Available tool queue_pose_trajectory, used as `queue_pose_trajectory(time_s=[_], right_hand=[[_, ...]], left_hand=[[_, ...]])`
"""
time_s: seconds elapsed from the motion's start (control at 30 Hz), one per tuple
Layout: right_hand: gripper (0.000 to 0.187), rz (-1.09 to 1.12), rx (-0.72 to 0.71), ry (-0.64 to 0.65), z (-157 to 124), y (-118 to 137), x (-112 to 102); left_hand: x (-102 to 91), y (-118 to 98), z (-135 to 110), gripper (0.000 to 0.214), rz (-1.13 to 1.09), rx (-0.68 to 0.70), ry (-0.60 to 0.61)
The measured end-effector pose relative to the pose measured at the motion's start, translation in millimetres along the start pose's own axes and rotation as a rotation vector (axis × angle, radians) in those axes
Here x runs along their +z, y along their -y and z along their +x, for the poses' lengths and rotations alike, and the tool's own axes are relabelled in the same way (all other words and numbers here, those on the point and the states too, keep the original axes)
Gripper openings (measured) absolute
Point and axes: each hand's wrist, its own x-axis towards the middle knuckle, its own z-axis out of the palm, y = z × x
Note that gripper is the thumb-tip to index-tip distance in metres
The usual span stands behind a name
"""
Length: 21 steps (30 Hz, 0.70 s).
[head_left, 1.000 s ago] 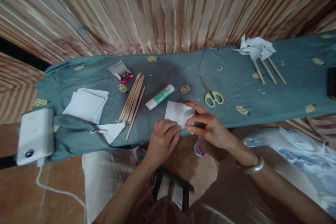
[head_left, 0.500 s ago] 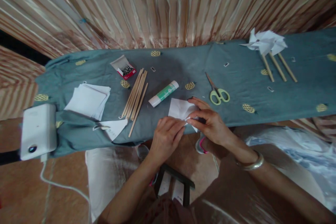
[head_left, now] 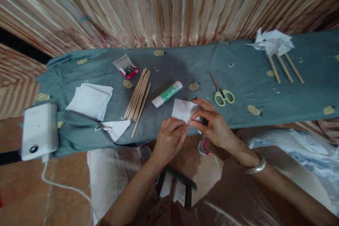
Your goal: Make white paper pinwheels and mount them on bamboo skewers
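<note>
Both hands work on a white paper square (head_left: 181,108) at the table's near edge. My left hand (head_left: 170,136) is closed, its fingers pinching the paper's near edge. Thumb and fingers of my right hand (head_left: 210,122) pinch the paper close to its middle and hide its right part. Just beyond the paper lies a green and white glue stick (head_left: 167,94). Scissors with green handles (head_left: 224,97) rest to the right of it. Several wooden sticks (head_left: 136,99) lie to the left of the glue stick.
A stack of paper squares (head_left: 88,100), a cut paper piece (head_left: 119,129) and an open red box of metal pins (head_left: 129,70) are on the left. Paper pinwheels (head_left: 275,44) on sticks lie far right. A white device (head_left: 39,132) with a cable stands at the left end.
The fingertips of both hands have drawn closer together at the paper. The whole view has shifted slightly; the things on the table lie as before.
</note>
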Motion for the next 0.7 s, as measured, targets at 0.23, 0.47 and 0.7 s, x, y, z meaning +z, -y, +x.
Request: queue_pose_trajectory(time_s=[0.23,0.47,0.7], right_hand=[[0.004,-0.008,0.001,0.012,0.0,0.7,-1.2],[0.004,-0.029,-0.013,0.010,-0.4,0.1,-0.3],[0.005,-0.054,-0.026,0.015,-1.3,-1.2,0.2]], left_hand=[[0.9,1.5,1.3,0.013,-0.009,0.001,-0.004],[1.4,2.4,2.1,0.013,-0.023,-0.008,0.008],[-0.7,1.9,4.8,0.012,-0.032,-0.012,0.032]])
